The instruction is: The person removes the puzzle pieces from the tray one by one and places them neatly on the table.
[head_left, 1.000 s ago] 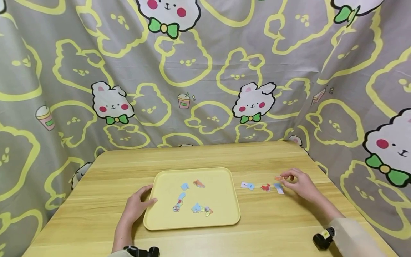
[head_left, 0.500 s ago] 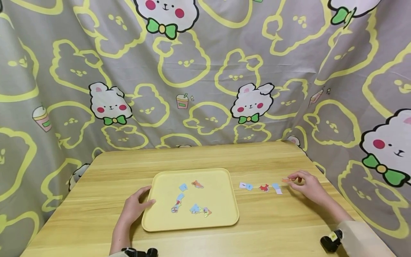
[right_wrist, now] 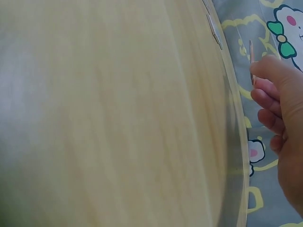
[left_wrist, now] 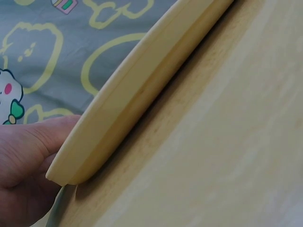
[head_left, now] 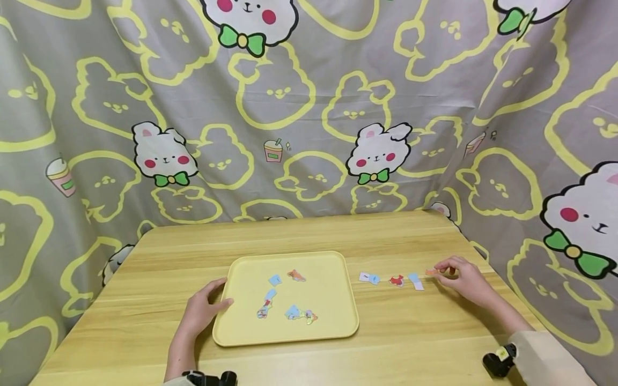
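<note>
My left hand (head_left: 205, 304) grips the left rim of the yellow tray (head_left: 333, 324), thumb over the edge. In the left wrist view, the hand (left_wrist: 28, 161) is at the near end of the tray's side wall (left_wrist: 128, 90). My right hand (head_left: 461, 277) pinches a small, flat orange cutout (head_left: 431, 272) between thumb and fingertips, at the right of the table. Edge-on, the cutout (right_wrist: 251, 59) shows as a thin strip in the right wrist view. Just left of it lies a blue-and-white piece (head_left: 416, 282), then a red cutout (head_left: 397, 281).
Another blue-and-white piece (head_left: 369, 277) lies just right of the tray. On the tray are an orange-brown cutout (head_left: 296, 275), a blue piece (head_left: 275, 280) and two joined clusters, one left (head_left: 265, 304) and one lower right (head_left: 301, 313). A patterned curtain (head_left: 309, 107) surrounds the wooden table (head_left: 401, 343).
My right hand has moved right with the orange cutout, past the blue-and-white piece, then slightly lower. The left hand keeps its hold on the tray.
</note>
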`<state>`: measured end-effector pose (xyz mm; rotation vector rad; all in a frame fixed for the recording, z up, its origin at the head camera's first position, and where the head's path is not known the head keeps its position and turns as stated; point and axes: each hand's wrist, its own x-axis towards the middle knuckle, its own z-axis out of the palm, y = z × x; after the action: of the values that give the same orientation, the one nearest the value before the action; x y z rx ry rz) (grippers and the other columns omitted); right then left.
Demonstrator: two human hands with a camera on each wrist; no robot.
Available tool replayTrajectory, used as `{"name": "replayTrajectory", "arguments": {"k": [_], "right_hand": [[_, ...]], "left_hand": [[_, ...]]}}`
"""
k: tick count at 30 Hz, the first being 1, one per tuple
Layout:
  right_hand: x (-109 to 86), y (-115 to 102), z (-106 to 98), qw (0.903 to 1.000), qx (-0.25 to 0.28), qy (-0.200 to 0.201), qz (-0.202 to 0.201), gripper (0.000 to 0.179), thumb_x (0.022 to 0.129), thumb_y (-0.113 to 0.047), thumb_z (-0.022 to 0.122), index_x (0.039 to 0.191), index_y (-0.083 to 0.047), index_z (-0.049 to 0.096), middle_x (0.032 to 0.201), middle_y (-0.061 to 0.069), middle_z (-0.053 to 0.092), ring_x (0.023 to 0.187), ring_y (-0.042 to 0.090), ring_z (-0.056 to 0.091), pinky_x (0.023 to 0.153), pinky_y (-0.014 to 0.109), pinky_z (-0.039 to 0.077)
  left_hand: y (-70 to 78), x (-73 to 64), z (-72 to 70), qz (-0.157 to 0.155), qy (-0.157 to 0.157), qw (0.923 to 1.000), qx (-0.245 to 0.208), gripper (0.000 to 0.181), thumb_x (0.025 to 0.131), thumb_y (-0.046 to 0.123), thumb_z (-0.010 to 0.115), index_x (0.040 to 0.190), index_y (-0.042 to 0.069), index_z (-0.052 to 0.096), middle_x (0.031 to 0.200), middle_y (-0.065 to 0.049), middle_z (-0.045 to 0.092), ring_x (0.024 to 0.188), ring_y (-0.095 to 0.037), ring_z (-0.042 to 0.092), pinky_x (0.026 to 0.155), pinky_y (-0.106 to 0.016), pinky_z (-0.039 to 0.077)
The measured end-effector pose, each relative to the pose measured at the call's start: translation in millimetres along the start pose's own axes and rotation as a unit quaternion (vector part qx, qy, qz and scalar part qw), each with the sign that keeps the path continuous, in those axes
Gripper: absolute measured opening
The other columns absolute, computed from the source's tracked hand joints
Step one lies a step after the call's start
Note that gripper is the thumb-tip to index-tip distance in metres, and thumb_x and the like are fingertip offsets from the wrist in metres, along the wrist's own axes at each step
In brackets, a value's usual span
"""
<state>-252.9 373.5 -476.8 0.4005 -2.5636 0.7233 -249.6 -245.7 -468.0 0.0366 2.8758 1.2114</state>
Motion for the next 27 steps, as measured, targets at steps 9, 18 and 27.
{"name": "replayTrajectory", "arguments": {"k": [9,18,27], "right_hand": [[-0.7,-1.2,-0.1,0.9992,-0.021,-0.03,0.015,0.015,0.076,-0.006,0.08,0.09,-0.008,0.072,0.081,-0.003,0.062,0.071,-0.003,0.045,0.059,0.02,0.043],[-0.6,0.1,1.7,0.9983,-0.041,-0.042,0.004,0.015,0.076,-0.008,0.08,0.088,-0.009,0.072,0.08,-0.005,0.063,0.072,0.001,0.047,0.061,0.023,0.044],[-2.6,5.7,4.6,0.9971,-0.065,-0.031,-0.025,0.014,0.074,-0.011,0.082,0.085,-0.011,0.072,0.077,-0.008,0.063,0.072,0.002,0.048,0.062,0.024,0.044]], "left_hand": [[-2.4,1.2,0.8,0.003,0.004,1.0,-0.001,0.062,0.089,0.025,0.072,0.143,0.008,0.048,0.15,-0.025,0.043,0.141,-0.048,0.034,0.117,-0.062,0.029],[-1.8,1.6,0.2,0.005,0.009,0.9999,-0.006,0.059,0.089,0.021,0.071,0.143,0.006,0.048,0.149,-0.025,0.045,0.14,-0.047,0.036,0.116,-0.06,0.03],[-2.5,1.3,0.5,0.005,0.008,0.9999,-0.005,0.059,0.09,0.021,0.071,0.143,0.007,0.048,0.149,-0.025,0.045,0.14,-0.047,0.036,0.116,-0.06,0.031]]}}
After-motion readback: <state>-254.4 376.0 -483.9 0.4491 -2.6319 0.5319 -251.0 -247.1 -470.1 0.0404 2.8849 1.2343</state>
